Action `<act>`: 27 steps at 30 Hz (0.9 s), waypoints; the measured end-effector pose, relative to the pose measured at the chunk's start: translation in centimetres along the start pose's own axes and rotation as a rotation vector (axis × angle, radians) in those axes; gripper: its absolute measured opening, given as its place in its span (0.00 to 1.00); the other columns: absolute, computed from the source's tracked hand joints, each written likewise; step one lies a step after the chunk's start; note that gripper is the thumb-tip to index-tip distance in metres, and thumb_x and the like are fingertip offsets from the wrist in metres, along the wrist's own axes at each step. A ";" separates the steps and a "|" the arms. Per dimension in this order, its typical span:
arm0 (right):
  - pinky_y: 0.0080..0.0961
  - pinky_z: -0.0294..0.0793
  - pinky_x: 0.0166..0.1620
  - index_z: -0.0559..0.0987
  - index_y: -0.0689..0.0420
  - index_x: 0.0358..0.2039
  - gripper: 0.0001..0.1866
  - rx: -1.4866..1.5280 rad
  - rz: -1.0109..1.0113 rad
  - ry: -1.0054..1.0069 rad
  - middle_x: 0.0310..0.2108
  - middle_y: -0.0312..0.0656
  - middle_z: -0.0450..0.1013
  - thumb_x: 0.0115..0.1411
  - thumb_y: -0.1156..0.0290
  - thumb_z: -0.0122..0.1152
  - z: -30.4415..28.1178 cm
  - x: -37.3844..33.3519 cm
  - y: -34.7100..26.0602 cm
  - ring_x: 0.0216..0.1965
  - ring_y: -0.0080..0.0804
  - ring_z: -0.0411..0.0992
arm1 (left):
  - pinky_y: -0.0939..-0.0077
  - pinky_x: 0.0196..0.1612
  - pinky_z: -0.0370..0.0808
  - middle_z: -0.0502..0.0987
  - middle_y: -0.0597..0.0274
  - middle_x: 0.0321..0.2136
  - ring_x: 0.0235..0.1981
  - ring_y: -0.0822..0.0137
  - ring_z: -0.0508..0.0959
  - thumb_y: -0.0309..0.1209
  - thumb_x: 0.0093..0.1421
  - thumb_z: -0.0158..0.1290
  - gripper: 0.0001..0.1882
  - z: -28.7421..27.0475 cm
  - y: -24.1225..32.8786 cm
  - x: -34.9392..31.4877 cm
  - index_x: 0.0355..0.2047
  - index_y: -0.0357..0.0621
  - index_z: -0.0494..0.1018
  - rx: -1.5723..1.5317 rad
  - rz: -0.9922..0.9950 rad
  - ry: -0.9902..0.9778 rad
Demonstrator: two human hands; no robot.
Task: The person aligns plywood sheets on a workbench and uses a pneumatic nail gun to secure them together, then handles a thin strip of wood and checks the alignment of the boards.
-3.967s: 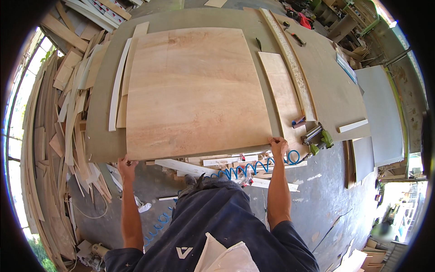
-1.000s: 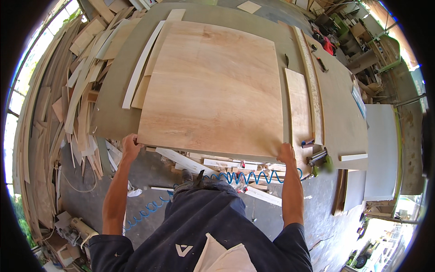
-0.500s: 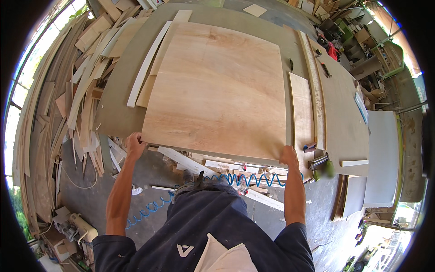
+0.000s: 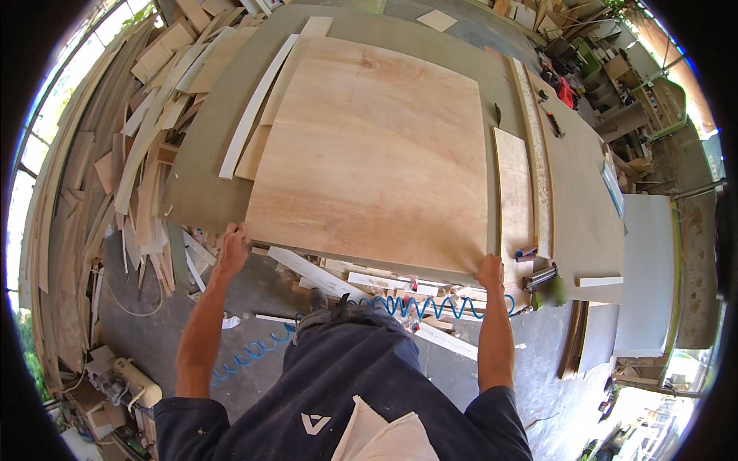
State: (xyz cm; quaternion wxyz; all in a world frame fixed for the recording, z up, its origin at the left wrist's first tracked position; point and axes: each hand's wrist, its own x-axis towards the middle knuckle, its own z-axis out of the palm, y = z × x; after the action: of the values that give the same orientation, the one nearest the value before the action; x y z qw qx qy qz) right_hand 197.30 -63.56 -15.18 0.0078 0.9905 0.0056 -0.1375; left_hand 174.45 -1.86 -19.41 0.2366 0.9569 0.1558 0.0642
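We pinch the near corners of the plywood panel [image 4: 373, 154], lying on the table [image 4: 580, 173], between the nearly closed fingers of our left hand [image 4: 234, 250] and right hand [image 4: 490, 271], though how firmly is unclear.

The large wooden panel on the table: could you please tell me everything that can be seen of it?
The large wooden panel is a thin, roughly rectangular sheet, pale tan, looking like plywood, with soft grain bands and a darker patch near its far edge. It appears to lie flat on the table, its near side along the table's near edge. The left hand and right hand are at its near corners; their exact grip is unclear.
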 end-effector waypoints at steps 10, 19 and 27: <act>0.29 0.76 0.30 0.79 0.62 0.21 0.12 0.356 -0.051 0.262 0.20 0.47 0.77 0.36 0.71 0.72 4.4 0.4 5.3 0.24 0.38 0.77 | 0.58 0.44 0.69 0.68 0.44 0.37 0.39 0.44 0.70 0.15 0.52 0.50 0.22 0.0 1.4 0.0 0.49 0.30 0.68 -0.104 0.009 0.038; 0.25 0.72 0.25 0.81 0.63 0.23 0.10 0.665 0.208 0.206 0.15 0.41 0.75 0.46 0.68 0.70 4.7 -0.1 4.1 0.18 0.25 0.74 | 0.61 0.51 0.67 0.65 0.41 0.42 0.46 0.46 0.68 0.21 0.59 0.48 0.28 -0.1 1.2 -0.1 0.58 0.21 0.57 0.168 0.128 -0.029; 0.19 0.67 0.23 0.81 0.65 0.28 0.09 1.168 0.562 0.328 0.23 0.38 0.76 0.50 0.73 0.71 7.2 -0.2 3.8 0.19 0.23 0.69 | 0.58 0.40 0.70 0.68 0.44 0.35 0.36 0.45 0.71 0.17 0.57 0.49 0.15 0.2 0.3 0.1 0.46 0.27 0.71 -0.038 0.090 0.049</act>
State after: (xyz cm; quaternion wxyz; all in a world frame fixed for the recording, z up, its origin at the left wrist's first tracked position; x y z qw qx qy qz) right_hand 195.16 -67.44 -22.00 -0.4953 0.8039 -0.3268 0.0416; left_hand 174.65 -2.21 -19.43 0.2479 0.9564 0.1170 0.1011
